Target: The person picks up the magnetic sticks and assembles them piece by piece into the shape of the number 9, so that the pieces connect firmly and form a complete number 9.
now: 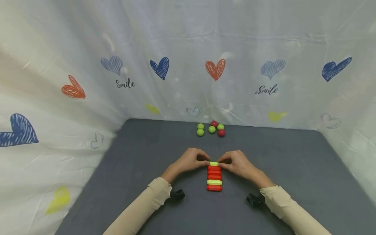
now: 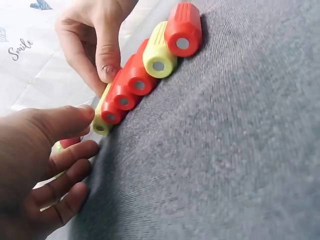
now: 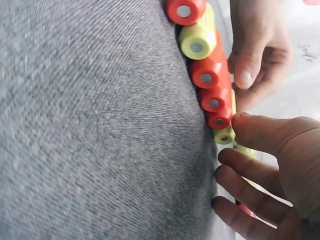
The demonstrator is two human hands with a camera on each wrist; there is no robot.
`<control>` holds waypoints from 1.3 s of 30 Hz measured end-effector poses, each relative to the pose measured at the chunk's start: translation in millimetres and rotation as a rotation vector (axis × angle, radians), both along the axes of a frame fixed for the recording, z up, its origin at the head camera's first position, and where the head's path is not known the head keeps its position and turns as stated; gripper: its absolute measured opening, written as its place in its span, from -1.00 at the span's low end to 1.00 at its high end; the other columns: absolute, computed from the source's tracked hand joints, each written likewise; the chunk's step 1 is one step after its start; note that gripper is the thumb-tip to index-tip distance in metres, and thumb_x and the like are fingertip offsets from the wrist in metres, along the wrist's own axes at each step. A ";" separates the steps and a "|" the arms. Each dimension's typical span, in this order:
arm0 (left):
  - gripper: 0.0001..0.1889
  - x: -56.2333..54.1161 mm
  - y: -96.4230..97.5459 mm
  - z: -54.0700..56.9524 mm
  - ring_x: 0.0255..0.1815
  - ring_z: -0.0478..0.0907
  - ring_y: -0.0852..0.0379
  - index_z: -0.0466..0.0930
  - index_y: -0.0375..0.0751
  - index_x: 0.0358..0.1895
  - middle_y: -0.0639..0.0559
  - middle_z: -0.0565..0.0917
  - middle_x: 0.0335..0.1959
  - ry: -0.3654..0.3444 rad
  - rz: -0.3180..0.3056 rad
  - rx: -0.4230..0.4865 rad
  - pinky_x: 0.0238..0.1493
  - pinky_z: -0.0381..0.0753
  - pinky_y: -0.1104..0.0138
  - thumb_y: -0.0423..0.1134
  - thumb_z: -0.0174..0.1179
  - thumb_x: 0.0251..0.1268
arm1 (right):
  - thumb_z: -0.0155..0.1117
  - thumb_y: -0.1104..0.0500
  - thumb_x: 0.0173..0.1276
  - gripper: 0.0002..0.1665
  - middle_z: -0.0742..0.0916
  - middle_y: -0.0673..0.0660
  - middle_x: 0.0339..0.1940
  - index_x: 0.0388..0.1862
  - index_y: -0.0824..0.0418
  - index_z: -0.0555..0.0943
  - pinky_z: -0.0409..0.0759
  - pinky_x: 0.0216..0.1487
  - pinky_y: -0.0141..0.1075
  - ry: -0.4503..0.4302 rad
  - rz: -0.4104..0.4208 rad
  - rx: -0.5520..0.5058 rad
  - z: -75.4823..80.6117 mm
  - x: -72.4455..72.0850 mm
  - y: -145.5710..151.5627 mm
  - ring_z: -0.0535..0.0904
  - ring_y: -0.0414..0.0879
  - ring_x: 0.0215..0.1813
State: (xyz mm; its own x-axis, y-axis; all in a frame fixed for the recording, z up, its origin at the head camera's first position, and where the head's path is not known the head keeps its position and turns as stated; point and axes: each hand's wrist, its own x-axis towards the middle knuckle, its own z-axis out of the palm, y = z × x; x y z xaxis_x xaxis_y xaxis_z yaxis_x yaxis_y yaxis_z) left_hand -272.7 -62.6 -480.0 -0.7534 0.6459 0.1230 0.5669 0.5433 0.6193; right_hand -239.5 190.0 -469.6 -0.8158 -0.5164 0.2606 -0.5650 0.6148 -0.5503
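Observation:
Several ridged plastic rods with grey end discs lie side by side in one column on the dark cloth. At its far end is a yellow-green rod (image 1: 213,163), pinched at its left end by the left hand (image 1: 191,160) and at its right end by the right hand (image 1: 239,165). Three red rods (image 1: 214,173) come after it toward the person, followed by another yellow-green rod (image 1: 214,182) and a red rod (image 1: 214,188). In the left wrist view, the left thumb (image 2: 80,117) meets the end of the far rod (image 2: 101,126). The right wrist view has the right thumb (image 3: 255,131) at the opposite end.
Beyond the column sit several small balls, green (image 1: 212,129) and red (image 1: 221,133). Dark grey cloth (image 1: 141,150) covers the table. A white curtain (image 1: 188,42) printed with hearts hangs behind and at the sides. Black wrist devices (image 1: 177,195) show below the sleeves.

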 end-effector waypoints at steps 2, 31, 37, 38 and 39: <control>-0.82 1.4 2.2 -3.1 -0.17 0.58 0.35 0.81 0.03 -0.08 0.33 0.71 -0.21 -0.013 0.001 0.008 -0.05 0.55 0.38 -0.09 0.36 0.33 | 0.52 0.15 0.25 -0.90 0.78 -0.14 -0.31 -0.24 0.04 0.83 0.64 -0.24 -0.29 0.006 0.007 0.004 -2.9 1.0 -1.0 0.66 -0.30 -0.30; -0.82 -54.8 30.4 -5.6 -0.29 0.59 0.30 0.82 0.11 -0.13 0.24 0.71 -0.29 0.200 0.207 -0.087 -0.11 0.53 0.13 -0.07 0.45 0.20 | 0.50 0.17 0.26 -0.89 0.80 -0.02 -0.36 -0.24 0.14 0.83 0.66 -0.29 -0.18 0.080 -0.133 0.040 -3.9 -67.2 -6.3 0.69 -0.19 -0.36; -0.81 -54.2 33.5 -2.1 -0.28 0.62 0.29 0.83 0.08 -0.12 0.19 0.72 -0.25 0.207 0.198 -0.102 -0.23 0.58 0.29 -0.08 0.44 0.22 | 0.48 0.14 0.29 -0.83 0.79 0.04 -0.31 -0.19 0.18 0.79 0.67 -0.27 -0.15 0.082 -0.169 0.027 0.3 -72.6 1.7 0.70 -0.13 -0.33; -0.81 -54.3 33.7 -1.7 -0.28 0.62 0.29 0.83 0.08 -0.12 0.19 0.72 -0.25 0.202 0.197 -0.101 -0.23 0.58 0.31 -0.08 0.44 0.22 | 0.49 0.14 0.29 -0.81 0.79 0.07 -0.28 -0.17 0.19 0.78 0.67 -0.25 -0.12 0.091 -0.189 0.024 1.6 -74.8 3.7 0.71 -0.10 -0.31; -0.81 -54.5 33.7 -1.3 -0.28 0.62 0.30 0.83 0.08 -0.12 0.19 0.72 -0.25 0.199 0.197 -0.100 -0.23 0.59 0.32 -0.08 0.45 0.22 | 0.50 0.14 0.28 -0.78 0.79 0.10 -0.26 -0.14 0.21 0.77 0.67 -0.24 -0.10 0.099 -0.214 0.024 3.1 -77.3 5.6 0.72 -0.07 -0.29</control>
